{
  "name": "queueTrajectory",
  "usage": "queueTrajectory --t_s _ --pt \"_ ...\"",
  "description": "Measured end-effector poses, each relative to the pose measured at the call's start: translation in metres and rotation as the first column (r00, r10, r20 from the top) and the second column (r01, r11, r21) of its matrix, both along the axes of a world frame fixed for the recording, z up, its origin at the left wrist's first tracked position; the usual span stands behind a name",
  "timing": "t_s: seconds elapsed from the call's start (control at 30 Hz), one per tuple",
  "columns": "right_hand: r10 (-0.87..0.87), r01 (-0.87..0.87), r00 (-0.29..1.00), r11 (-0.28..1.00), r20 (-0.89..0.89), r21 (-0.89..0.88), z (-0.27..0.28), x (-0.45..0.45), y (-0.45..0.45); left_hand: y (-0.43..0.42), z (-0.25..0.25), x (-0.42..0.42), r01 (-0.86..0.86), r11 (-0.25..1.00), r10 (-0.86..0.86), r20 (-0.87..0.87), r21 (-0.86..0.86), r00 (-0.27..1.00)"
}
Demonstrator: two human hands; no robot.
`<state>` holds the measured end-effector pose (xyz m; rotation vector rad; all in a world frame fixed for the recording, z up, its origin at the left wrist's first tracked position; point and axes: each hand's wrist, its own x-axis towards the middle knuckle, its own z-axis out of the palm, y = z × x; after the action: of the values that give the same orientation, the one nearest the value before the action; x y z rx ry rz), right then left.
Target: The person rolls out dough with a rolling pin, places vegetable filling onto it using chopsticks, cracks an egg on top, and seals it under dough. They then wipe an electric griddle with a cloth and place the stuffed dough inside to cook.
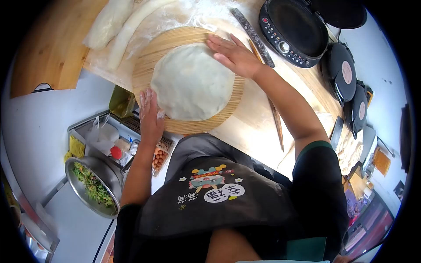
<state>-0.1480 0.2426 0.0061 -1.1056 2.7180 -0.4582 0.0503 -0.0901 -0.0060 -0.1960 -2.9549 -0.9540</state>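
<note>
A flat round of pale dough (pixel 193 82) lies on a round slatted wooden board (pixel 144 65) on the worktable. At the board's lower left edge, my left hand (pixel 150 116) rests beside the dough with flour on its fingers, which are stretched out. My right hand (pixel 234 55) lies over the upper right rim of the dough and board, fingers spread and palm down. Neither hand grips anything that shows.
Long dough pieces (pixel 105 24) lie at the top left. A rolling pin (pixel 252 35) and a thin pointed stick (pixel 276 122) are right of the board. An open electric griddle (pixel 294 28) stands top right. A steel bowl of greens (pixel 94 186) and eggs (pixel 159 158) are lower left.
</note>
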Motion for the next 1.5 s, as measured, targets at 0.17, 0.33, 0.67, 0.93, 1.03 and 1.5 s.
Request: queueTrajectory --t_s 0.17,0.33,0.67,0.93,1.03,1.5 --pt "0.092 -0.088 0.977 0.996 -0.193 0.027 -0.019 -0.004 -0.004 0.000 0.002 -0.001 0.009 0.994 -0.005 0.042 -0.105 0.999" --pt "0.057 -0.053 0.997 0.996 0.061 -0.066 -0.007 -0.027 -0.019 -0.006 0.000 -0.009 0.033 0.997 -0.032 0.012 -0.067 0.999" --pt "0.163 -0.164 0.986 0.983 -0.016 -0.083 0.001 -0.050 -0.059 -0.002 -0.001 -0.029 0.025 0.997 -0.022 0.032 -0.075 0.999" --pt "0.085 -0.070 0.957 0.996 0.279 -0.064 0.035 -0.068 -0.082 -0.001 -0.002 -0.038 0.002 0.998 0.001 0.035 -0.070 0.999" --pt "0.187 -0.177 0.974 0.980 0.127 -0.093 0.000 -0.064 -0.091 -0.003 -0.008 -0.034 -0.005 0.997 0.010 0.062 -0.074 0.998" --pt "-0.205 0.197 0.972 0.977 -0.115 -0.077 -0.020 0.070 0.021 0.013 0.016 0.002 0.087 0.902 -0.062 0.073 -0.422 0.995"
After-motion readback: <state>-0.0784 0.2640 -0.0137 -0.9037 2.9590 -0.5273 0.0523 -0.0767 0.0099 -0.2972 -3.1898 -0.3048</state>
